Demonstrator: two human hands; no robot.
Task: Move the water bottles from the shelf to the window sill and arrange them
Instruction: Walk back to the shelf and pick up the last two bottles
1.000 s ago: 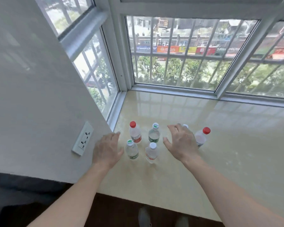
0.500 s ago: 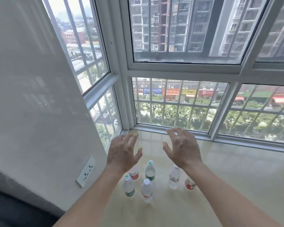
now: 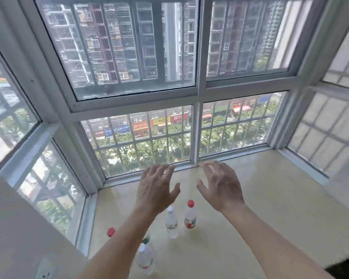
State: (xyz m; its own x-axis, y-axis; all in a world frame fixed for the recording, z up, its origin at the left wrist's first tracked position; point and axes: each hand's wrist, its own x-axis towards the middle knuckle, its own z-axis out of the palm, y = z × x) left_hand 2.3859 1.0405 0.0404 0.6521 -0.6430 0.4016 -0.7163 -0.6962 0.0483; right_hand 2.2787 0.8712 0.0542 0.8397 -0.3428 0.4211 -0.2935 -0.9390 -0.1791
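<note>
window (image 3: 137, 57): huge multi-pane frame, bars outside; tower blocks, trees and shop signs beyond.
sill (image 3: 270, 198): glossy beige slab under the window, wall to wall; every bottle stands on it.
wall (image 3: 18, 228): plain white, lower left, meets the sill's left end.
left arm (image 3: 113, 248): bare forearm from the bottom edge, crosses in front of the left bottles.
right arm (image 3: 270, 238): bare forearm from bottom right, over bare sill.
left hand (image 3: 155, 190): raised above the sill, back to camera, fingers wide and straight, holds nothing.
right hand (image 3: 220, 184): raised just beside the left, fingers spread, thumb out, holds nothing.
near bottle (image 3: 144, 260): white cap, clear, upright, closest to camera, just right of the left arm.
white-cap bottle (image 3: 171, 222): upright, below the gap between the hands.
red-cap bottle (image 3: 190, 216): red label, upright, just beside the white-cap bottle, on its right.
green-cap bottle (image 3: 146, 239): mostly hidden by the left arm, behind the near bottle.
red cap (image 3: 110, 231): leftmost; its bottle is hidden by the arm.
outlet (image 3: 44, 270): white plate on the wall, bottom edge, blurred.
</note>
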